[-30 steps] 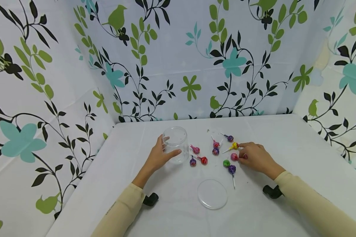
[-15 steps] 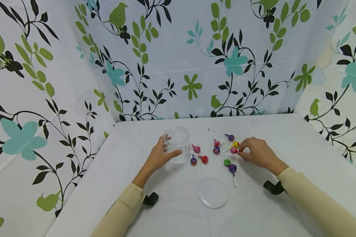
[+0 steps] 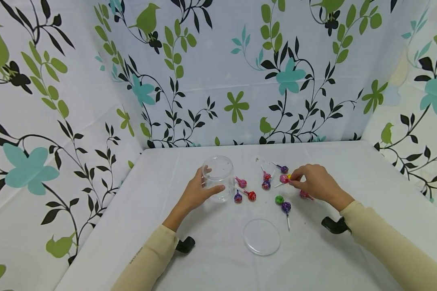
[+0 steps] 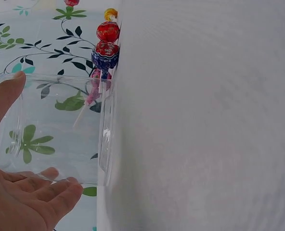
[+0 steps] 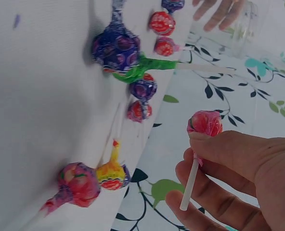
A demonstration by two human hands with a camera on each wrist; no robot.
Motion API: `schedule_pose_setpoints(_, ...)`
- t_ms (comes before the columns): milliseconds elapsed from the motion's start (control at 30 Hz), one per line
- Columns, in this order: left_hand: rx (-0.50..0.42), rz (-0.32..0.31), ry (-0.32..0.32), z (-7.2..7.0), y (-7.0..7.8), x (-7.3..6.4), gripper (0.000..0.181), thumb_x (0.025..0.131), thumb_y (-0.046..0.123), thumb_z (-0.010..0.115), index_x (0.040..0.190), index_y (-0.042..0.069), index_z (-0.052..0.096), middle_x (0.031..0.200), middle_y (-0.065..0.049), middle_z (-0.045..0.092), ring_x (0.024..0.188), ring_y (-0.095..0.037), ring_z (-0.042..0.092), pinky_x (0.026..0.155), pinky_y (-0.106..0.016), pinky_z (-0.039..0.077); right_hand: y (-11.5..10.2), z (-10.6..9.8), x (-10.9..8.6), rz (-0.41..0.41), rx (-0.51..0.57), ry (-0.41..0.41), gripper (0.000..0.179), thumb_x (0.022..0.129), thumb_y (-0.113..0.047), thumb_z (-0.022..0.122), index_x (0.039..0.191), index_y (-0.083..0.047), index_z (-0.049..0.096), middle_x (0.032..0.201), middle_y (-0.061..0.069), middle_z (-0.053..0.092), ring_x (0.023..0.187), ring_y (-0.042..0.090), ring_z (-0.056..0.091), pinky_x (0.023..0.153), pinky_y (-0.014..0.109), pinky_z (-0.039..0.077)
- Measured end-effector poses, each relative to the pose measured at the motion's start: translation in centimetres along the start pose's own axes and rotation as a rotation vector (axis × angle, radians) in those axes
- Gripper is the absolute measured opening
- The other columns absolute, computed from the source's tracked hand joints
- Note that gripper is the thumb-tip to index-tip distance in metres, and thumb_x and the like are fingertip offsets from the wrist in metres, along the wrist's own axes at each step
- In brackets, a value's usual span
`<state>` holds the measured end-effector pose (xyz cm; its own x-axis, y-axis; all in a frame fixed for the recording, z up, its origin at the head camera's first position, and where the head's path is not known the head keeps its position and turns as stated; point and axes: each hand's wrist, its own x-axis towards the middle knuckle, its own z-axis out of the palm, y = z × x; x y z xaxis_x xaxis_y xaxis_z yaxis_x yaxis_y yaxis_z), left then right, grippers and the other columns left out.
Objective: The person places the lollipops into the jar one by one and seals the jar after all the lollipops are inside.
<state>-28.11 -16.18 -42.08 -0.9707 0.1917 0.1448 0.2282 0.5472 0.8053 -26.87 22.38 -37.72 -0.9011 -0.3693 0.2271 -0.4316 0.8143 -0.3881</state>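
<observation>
Hanging above the white table (image 3: 313,254), a pink-wrapped lollipop (image 3: 284,179) is pinched in the person's right hand (image 3: 315,182). Over to its left, I see the left hand (image 3: 199,189) wrapped round a clear jar (image 3: 220,178). Between them lie more lollipops, a green one (image 3: 279,199) just beside a purple one (image 3: 286,207). Nearer the person rests a round clear lid (image 3: 261,237).
</observation>
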Motion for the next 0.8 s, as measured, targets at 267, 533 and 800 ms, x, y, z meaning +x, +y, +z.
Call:
schedule_pose_setpoints(267, -0.007, 0.000, -0.001, 0.2, 0.1, -0.2, 0.103, 0.086, 0.048, 0.084, 0.162, 0.007, 0.028, 0.161, -0.007, 0.042, 0.143, -0.042, 0.043, 0.108, -0.059, 0.043, -1.5, -0.6, 0.7, -0.024, 0.015, 0.012, 0.011, 0.093, -0.012, 0.080, 0.101, -0.004, 0.082, 0.092, 0.004, 0.075, 0.094, 0.033, 0.066, 0.081, 0.051, 0.057)
schedule_pose_setpoints(533, -0.002, 0.001, -0.005, 0.2, 0.1, -0.3, 0.105, 0.085, 0.050, 0.085, 0.162, 0.008, 0.028, 0.161, -0.007, 0.043, 0.142, -0.042, 0.044, 0.108, -0.059, 0.044, -3.2, -1.1, 1.9, -0.053, 0.025, 0.009, 0.013, 0.094, -0.013, 0.080, 0.103, -0.003, 0.081, 0.092, 0.004, 0.075, 0.096, 0.032, 0.067, 0.083, 0.050, 0.059)
schedule_pose_setpoints(800, 0.005, 0.003, -0.009, 0.4, 0.1, -0.4, 0.105, 0.086, 0.051, 0.084, 0.163, 0.008, 0.027, 0.161, -0.007, 0.043, 0.142, -0.042, 0.045, 0.106, -0.059, 0.046, -4.9, -1.4, 3.4, -0.126, 0.036, 0.028, 0.009, 0.094, -0.010, 0.079, 0.100, -0.003, 0.081, 0.091, 0.004, 0.076, 0.085, 0.024, 0.068, 0.072, 0.039, 0.060)
